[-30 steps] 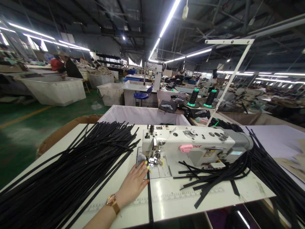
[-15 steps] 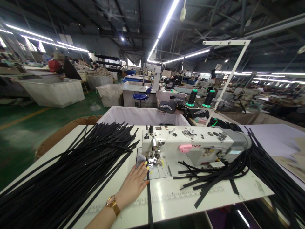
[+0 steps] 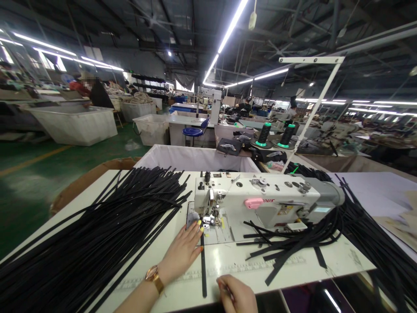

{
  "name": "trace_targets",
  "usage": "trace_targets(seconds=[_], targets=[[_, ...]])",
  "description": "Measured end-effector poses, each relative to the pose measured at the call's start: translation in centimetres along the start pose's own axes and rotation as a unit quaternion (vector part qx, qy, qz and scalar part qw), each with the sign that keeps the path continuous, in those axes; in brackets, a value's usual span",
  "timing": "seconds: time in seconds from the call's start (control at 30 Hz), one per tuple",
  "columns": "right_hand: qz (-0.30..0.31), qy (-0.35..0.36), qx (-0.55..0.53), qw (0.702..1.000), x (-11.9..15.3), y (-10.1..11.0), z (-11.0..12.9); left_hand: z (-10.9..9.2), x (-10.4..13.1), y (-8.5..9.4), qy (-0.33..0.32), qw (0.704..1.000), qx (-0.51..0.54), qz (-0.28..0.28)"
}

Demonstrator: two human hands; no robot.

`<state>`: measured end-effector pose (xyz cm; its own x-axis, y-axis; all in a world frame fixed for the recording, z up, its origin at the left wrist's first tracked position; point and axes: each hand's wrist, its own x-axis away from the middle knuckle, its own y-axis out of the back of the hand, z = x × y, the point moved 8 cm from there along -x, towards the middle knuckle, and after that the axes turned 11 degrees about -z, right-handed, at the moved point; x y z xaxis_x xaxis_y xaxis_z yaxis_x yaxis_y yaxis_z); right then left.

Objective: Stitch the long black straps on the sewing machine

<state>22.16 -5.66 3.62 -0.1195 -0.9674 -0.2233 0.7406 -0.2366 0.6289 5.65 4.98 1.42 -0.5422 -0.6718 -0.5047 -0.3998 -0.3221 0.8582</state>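
Note:
A white sewing machine [image 3: 260,198] stands on the pale table. One narrow black strap [image 3: 203,269] runs toward me from beneath its presser foot [image 3: 209,219], and its near end lies on the tabletop. My left hand [image 3: 182,250], with a gold watch on the wrist, lies flat beside the foot. Its fingers are stretched out and touch the strap's left side. At the table's front edge is my right hand [image 3: 237,293], closed, to the right of the strap end. Whatever its curled fingers hold, if anything, I cannot make out.
A thick pile of black straps [image 3: 107,230] covers the table's left side. More straps [image 3: 293,243] drape over the right, below the machine arm. A cloth-lined bin [image 3: 195,158] and two black thread cones [image 3: 263,134] stand behind.
My right hand has come into view at the front edge. The strap's near end, which ran past the table edge, now lies on the tabletop. My left hand stays in place.

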Motion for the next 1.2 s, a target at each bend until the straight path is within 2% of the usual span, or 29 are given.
trace_targets(seconds=[0.1, 0.27, 0.63, 1.03, 1.2], targets=[[-0.029, 0.073, 0.049, 0.996, -2.4, -0.5, 0.1, 0.0, 0.0, 0.0, 0.001, 1.000, 0.000, -0.004], [-0.039, 0.071, 0.090, 0.993, -4.2, -0.9, -0.6, 0.0, 0.0, 0.0, 0.003, 1.000, -0.006, 0.001], [-0.046, 0.082, 0.083, 0.992, -3.8, -1.7, -1.6, 0.1, 0.0, -0.3, 0.002, 1.000, -0.006, 0.010], [-0.044, 0.080, 0.099, 0.991, -3.8, -1.8, -1.5, 0.2, 0.0, -0.1, 0.006, 1.000, 0.008, -0.007], [-0.050, 0.086, 0.088, 0.991, -3.8, -1.8, -1.5, 0.1, -0.1, -0.1, 0.011, 1.000, 0.010, 0.003]])
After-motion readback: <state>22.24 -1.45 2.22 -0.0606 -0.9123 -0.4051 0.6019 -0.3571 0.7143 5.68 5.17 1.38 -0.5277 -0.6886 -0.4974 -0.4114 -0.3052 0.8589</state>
